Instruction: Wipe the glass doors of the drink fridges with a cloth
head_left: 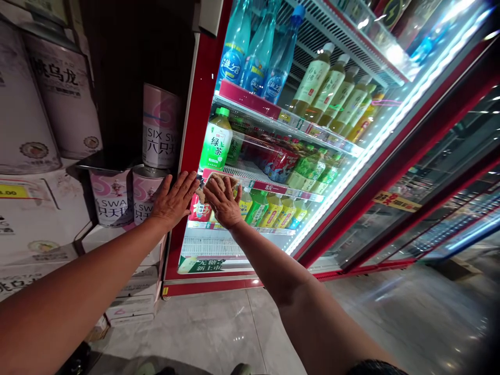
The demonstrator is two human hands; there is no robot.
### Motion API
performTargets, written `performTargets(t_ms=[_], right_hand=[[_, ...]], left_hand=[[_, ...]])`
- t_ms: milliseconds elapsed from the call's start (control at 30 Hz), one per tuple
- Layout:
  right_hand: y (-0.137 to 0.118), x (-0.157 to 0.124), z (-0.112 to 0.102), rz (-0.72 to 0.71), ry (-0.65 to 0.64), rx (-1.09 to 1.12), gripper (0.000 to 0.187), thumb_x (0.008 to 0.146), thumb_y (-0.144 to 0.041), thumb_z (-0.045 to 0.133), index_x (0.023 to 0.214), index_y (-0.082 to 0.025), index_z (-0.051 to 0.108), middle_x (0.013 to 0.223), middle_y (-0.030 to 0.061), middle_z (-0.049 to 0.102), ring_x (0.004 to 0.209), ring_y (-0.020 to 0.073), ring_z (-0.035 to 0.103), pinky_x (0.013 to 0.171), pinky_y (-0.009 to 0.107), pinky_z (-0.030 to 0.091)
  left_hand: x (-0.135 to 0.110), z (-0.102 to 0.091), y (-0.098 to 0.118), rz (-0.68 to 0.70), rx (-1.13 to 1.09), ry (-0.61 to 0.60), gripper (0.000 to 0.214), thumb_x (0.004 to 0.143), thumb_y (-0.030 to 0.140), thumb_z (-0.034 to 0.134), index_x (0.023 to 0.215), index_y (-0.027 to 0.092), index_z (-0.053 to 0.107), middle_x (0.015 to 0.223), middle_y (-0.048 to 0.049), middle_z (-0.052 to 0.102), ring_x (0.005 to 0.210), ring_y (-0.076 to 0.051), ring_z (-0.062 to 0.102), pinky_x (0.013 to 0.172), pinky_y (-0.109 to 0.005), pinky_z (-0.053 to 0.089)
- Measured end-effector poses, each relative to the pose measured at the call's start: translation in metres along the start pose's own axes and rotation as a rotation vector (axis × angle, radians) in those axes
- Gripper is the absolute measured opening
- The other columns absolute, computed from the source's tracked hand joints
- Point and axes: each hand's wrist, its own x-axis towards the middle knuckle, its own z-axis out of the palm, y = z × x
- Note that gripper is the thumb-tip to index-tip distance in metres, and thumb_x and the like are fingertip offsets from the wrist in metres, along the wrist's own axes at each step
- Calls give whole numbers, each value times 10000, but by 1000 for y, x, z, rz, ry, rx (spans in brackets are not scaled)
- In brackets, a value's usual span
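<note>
Centre of frame, tilted view: a red-framed drinks cooler [203,104], lit inside, front looks open, though I cannot rule out a pane. Glass door panels [429,135] run off to the right edge. Grey tiled floor [234,333] fills the bottom, bare and glossy.

Left third: stacked cartons [35,224]; pink-and-white tins [160,127] piled just beside the cooler frame.

Shelves, top down: blue bottles [258,52], a green tea bottle [217,140] alone at the left end of its shelf, then a row of small bottles [273,208] behind the shelf rail [269,186].

Left hand [174,200]: released, fingers spread, palm flat where the tins meet the red frame; grasps nothing.

Right hand [223,204]: palm down, fingers bent over a tan cloth [221,181], pinning it against the left end of the shelf rail, just below the green tea bottle.

Risks, as judged:
- a sweep upward could clip the green tea bottle; it stands near the shelf lip with nothing beside it
- the cloth could snag the rail's price strip
- weight on the left palm could nudge the stacked tins, which sit loosely

Room: open floor below and to the right; tight at the left, frame and tins touching; the shelf above leaves little clearance over the knuckles
</note>
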Motion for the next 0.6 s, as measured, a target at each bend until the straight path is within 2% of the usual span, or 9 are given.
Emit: performTargets(t_ms=[133, 233, 333, 433, 600], right_hand=[[-2, -12, 5, -136, -98, -16, 546, 1050, -291, 493, 1570, -442, 424, 1684, -62, 373, 1637, 275, 113, 1275, 658, -125], [2, -1, 0, -165, -83, -12, 562, 1053, -255, 468, 1578, -444, 404, 1676, -64, 390, 1634, 250, 142, 1282, 642, -123], [3, 17, -6, -110, -11, 4, 555, 1062, -303, 460, 1595, -436, 376, 1685, -60, 379, 1638, 260, 110, 1283, 643, -128], [-4, 17, -4, -82, -4, 1, 547, 1060, -336, 469, 1594, -421, 389, 1694, -60, 360, 1642, 281, 52, 1270, 669, -133], [-12, 2, 7, -214, -47, -14, 545, 1053, -262, 472, 1572, -423, 425, 1676, -82, 381, 1641, 236, 43, 1252, 635, -196]], left_hand=[[-3, -2, -3, -31, 3, -17, 1101, 835, 161, 728, 1674, 228, 19, 1726, -128, 113, 1626, -285, 35, 1297, -612, -66], [-4, -6, -3, -33, -14, -11, 1037, 882, 177, 683, 1667, 255, 10, 1722, -122, 149, 1625, -293, 69, 1284, -649, -73], [-4, -10, -1, -36, -25, 6, 974, 917, 211, 651, 1664, 278, 30, 1718, -112, 187, 1622, -308, 79, 1279, -676, -50], [-6, -11, -1, -48, -29, 35, 916, 936, 178, 585, 1667, 277, 42, 1718, -93, 200, 1623, -308, 63, 1276, -694, -41], [-9, -15, -5, -65, -29, 90, 818, 955, 130, 481, 1674, 261, 113, 1718, -93, 203, 1624, -304, 37, 1270, -712, -43]])
